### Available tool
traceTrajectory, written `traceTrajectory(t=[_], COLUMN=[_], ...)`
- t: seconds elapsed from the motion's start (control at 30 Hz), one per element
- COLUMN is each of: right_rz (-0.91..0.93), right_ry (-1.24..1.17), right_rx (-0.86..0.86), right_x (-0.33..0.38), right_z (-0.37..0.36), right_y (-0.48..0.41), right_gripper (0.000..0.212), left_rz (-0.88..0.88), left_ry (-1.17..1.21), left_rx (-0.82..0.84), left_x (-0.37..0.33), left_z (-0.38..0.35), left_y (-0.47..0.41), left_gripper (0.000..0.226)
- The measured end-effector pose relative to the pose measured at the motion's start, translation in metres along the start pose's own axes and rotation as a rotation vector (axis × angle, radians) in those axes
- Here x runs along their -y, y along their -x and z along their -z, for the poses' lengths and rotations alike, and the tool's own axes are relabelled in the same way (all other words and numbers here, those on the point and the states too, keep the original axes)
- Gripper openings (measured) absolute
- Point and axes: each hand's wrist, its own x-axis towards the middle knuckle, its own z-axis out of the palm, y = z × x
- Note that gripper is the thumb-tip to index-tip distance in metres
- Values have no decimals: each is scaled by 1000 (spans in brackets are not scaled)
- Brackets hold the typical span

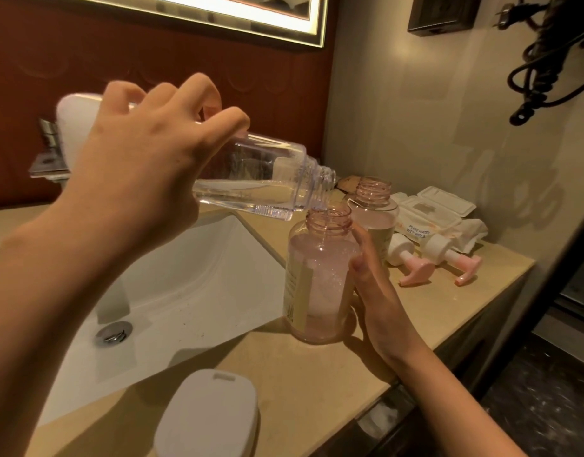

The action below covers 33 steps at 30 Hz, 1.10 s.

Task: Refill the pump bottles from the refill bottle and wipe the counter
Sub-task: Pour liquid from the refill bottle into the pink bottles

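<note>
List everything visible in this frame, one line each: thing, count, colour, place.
refill bottle: 1, clear, tilted over the near pump bottle, pouring
pump bottles: 2, pink, open, on counter right of sink
pump heads: 2, white and pink, lying by the wipes
wet wipes pack: 1, white, back right corner
sink: 1, white, left
counter: 1, beige
white lid: 1, near edge
mirror: 1, lit, top
coiled cord: 1, black, right wall
left hand: holds refill bottle
right hand: steadies near pump bottle

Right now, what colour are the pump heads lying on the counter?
Pink nozzles on white collars, pump heads, clearest in the head view.
</note>
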Motion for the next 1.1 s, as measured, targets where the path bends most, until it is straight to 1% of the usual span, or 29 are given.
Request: traceTrajectory(t=[0.47, 0.63, 1.1], right_rz=[12, 16, 4], right_ry=[15, 10, -25], right_rx=[-11, -10, 10], right_x=[-1, -1, 1], right_z=[0, 0, 0], right_y=[-1, 0, 0], right_gripper=[77, 72, 70], left_rz=[-14, -15, -1], left_ry=[-11, -18, -23], left_rx=[-31, -45, -51], left_x=[-1, -1, -1], left_z=[2, 2, 1], left_y=[0, 0, 0], left_gripper=[65, 62, 65])
